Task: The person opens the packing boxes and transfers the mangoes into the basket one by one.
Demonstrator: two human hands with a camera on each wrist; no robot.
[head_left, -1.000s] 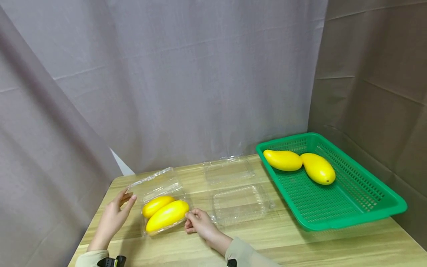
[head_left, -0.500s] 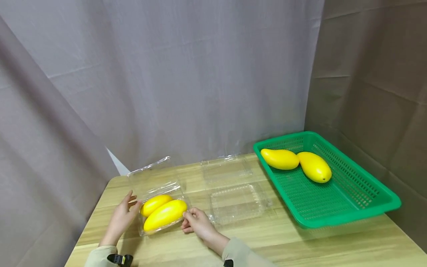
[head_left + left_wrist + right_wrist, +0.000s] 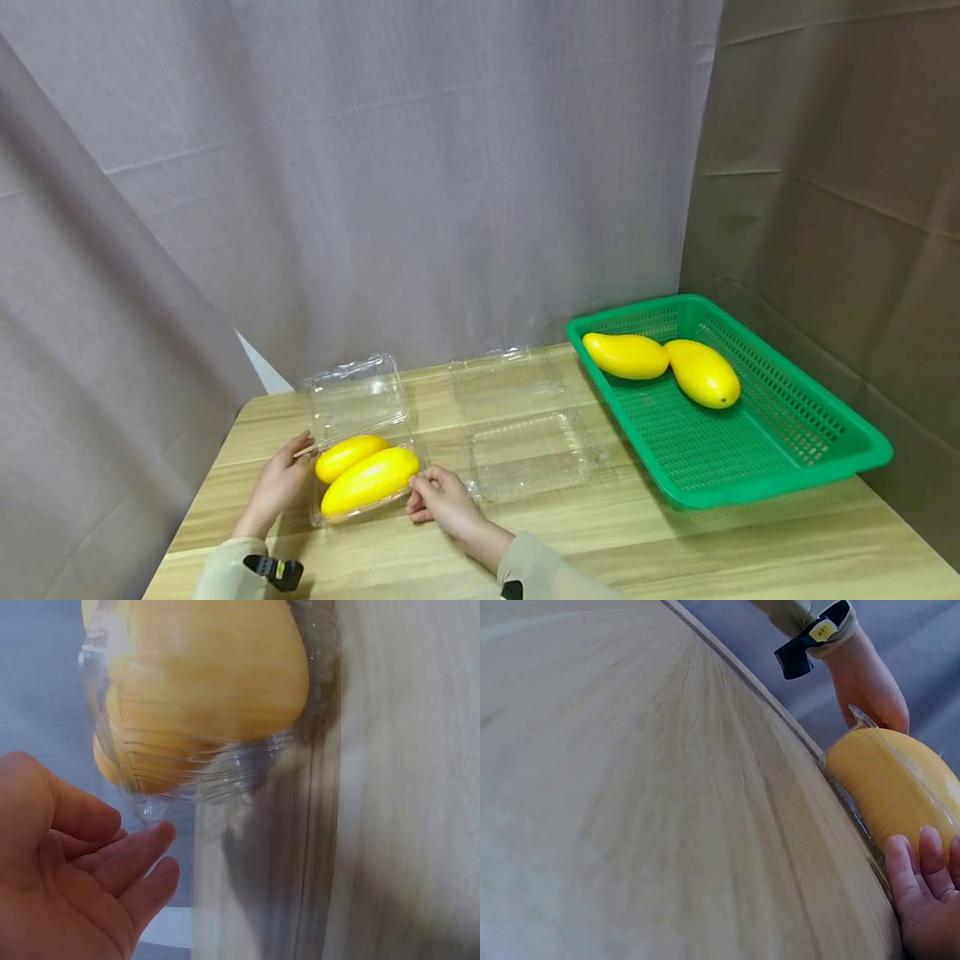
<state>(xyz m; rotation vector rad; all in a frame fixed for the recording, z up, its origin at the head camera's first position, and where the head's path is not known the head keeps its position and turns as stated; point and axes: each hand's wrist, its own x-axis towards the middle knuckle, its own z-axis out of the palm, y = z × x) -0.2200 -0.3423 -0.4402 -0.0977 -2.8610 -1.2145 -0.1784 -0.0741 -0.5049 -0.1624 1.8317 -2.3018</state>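
Two yellow mangoes (image 3: pixel 371 482) lie side by side in the base of a clear plastic clamshell box (image 3: pixel 358 513) at the left of the table. Its lid (image 3: pixel 356 398) is raised at the back. My right hand (image 3: pixel 447 502) pinches the box's front right corner; in the right wrist view the outer fingers (image 3: pixel 931 859) lie against its side. On the far side, my left hand (image 3: pixel 279 479) reaches to the left rim. The left wrist view shows its fingers loosely extended, a fingertip right at a small clear tab (image 3: pixel 152 812) of the box.
A second clear clamshell box (image 3: pixel 528 454) lies opened flat in the middle, its lid (image 3: pixel 510 379) towards the curtain. On the right stands a green basket (image 3: pixel 780 492) holding two more mangoes (image 3: pixel 702 373). Grey curtain (image 3: pixel 450 183) closes off the back and sides.
My left hand has come down from beside the lid to the box's left rim. The lid has swung and now leans further back. My right hand stays at its corner.
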